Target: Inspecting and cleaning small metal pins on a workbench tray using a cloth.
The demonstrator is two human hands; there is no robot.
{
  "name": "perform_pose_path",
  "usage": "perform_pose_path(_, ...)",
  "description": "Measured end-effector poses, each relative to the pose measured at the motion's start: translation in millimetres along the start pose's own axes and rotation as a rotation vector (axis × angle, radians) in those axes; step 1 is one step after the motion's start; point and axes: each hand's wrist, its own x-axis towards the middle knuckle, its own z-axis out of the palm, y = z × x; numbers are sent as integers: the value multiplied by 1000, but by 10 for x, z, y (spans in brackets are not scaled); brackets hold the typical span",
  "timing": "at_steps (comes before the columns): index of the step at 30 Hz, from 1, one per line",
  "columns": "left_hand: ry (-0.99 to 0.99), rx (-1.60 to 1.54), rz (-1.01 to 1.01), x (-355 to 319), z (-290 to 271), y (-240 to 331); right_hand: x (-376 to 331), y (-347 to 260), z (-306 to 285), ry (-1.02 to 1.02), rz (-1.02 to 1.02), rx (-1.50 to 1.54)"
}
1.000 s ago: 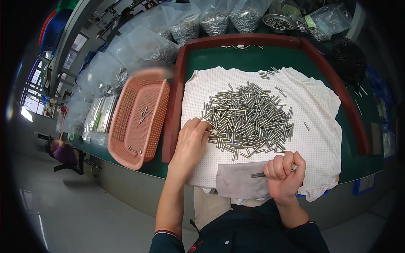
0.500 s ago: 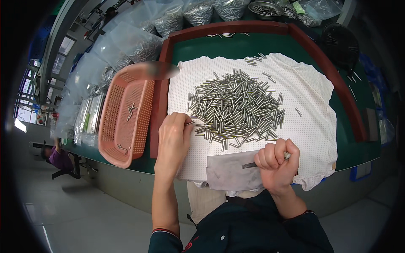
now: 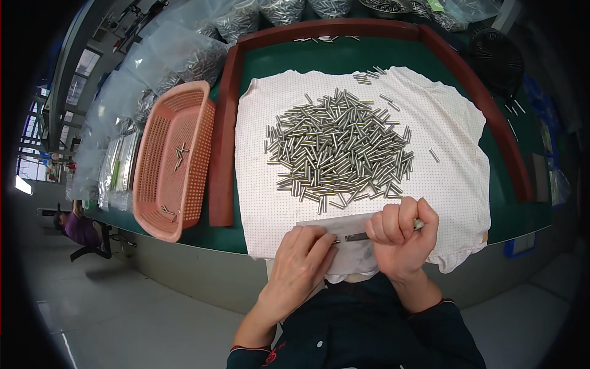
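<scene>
My left hand (image 3: pixel 301 258) pinches a short metal pin (image 3: pixel 335 242) between thumb and fingertips, over a grey cloth pad (image 3: pixel 353 263) at the front edge of the table. My right hand (image 3: pixel 402 237) is closed in a fist around a thin hand tool (image 3: pixel 355 237). The tool's flat dark tip points left at the pin, a small gap apart; its pale rear end pokes out beside my thumb. Most of the handle is hidden in my fist. Beyond both hands, a big heap of metal pins (image 3: pixel 341 147) lies on a white dotted cloth (image 3: pixel 445 178).
A pink plastic basket (image 3: pixel 140 178) with several pins stands at the left, outside a dark red wooden frame (image 3: pixel 222 178). Clear bags of metal pins (image 3: pixel 236 24) line the back and left. A black round fan-like object (image 3: pixel 496 61) is at the far right. A person in purple (image 3: pixel 83 229) sits far left.
My left hand has moved right and nearer me, from the heap's left edge to the grey pad, carrying a pin. My right hand stays almost in place with the tool. The view has shifted slightly.
</scene>
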Motion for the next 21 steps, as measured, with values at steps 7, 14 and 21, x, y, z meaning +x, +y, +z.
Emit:
perform_pose_path(7,148,-52,-49,-60,115,-20,0,77,46,-57,17,-81)
perform_pose_path(14,233,-38,-90,-72,172,8,78,131,87,-63,8,-176)
perform_pose_path(21,247,-48,-91,-94,184,-6,86,161,75,-75,28,-148)
